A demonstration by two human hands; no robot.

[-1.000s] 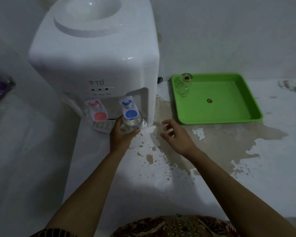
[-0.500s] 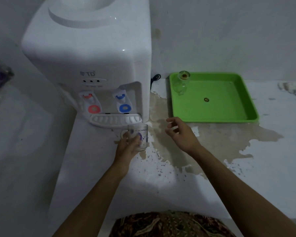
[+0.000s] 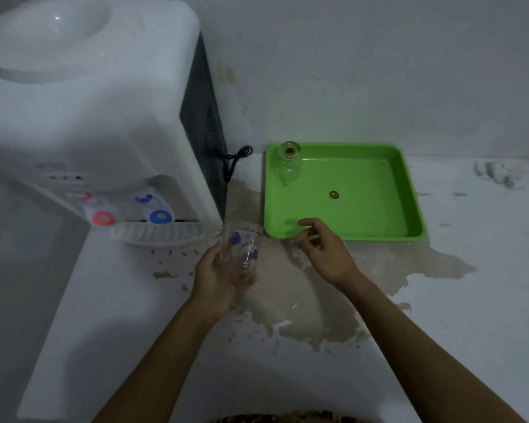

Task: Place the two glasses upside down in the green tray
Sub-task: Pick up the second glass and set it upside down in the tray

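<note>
Clear glass with purple marks, held in the left hand (image 3: pixel 219 277) by its lower part, mouth up and leaning a little away from the body. Fingers (image 3: pixel 245 280) curled around the base and low wall of this printed glass (image 3: pixel 243 250), thumb side on the left of it. Held in the air above the stained counter (image 3: pixel 303 300), just in front of the drip tray of the white water dispenser (image 3: pixel 104 117), and just left of the near left corner of the green tray (image 3: pixel 416 215).

Second glass (image 3: pixel 286 164) already standing in the far left corner of the tray, bottom up as it seems; small and a bit hard to read.

Right hand (image 3: pixel 324 250) empty, fingers loosely bent and half apart, hovering over the near edge of the tray, touching nothing that can be seen.

Judged as light and stiff, but fragile and quite smooth; possibly wet, so slippery. Cannot tell if any water is inside. Best taken around the middle of the wall with fingers well wrapped, not at the thin rim. For turning over, a wrist roll or a pass to the right hand at the mid wall. Setting down gently on the flat floor of the tray, rim first, apart from the other glass so as not to knock.
</note>
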